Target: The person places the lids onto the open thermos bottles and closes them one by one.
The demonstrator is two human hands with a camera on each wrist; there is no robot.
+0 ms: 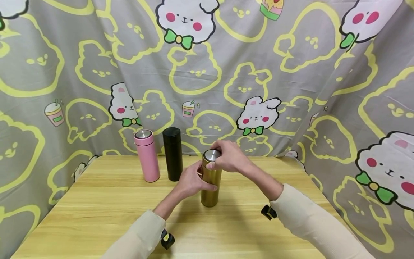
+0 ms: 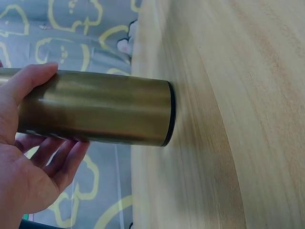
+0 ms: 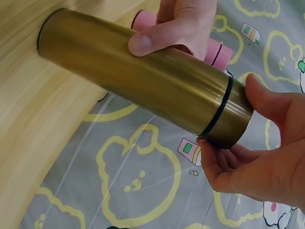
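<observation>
A gold thermos bottle (image 1: 210, 198) with a silver-topped lid (image 1: 212, 155) stands upright on the wooden table, near its middle. My left hand (image 1: 191, 181) grips the bottle's body from the left, thumb across the front; the left wrist view shows the fingers (image 2: 62, 160) curled beneath the gold body (image 2: 109, 109). Up at the top, my right hand (image 1: 230, 156) holds the lid between thumb and fingers. In the right wrist view a dark ring (image 3: 218, 107) runs between lid and body, and the lid (image 3: 233, 121) sits in line with the bottle.
Left of the gold bottle stand a black bottle (image 1: 173, 154) and a pink bottle (image 1: 147, 158) with a silver lid top. A grey curtain (image 1: 207, 90) with cartoon prints hangs behind the wooden table (image 1: 123, 216) and along both sides.
</observation>
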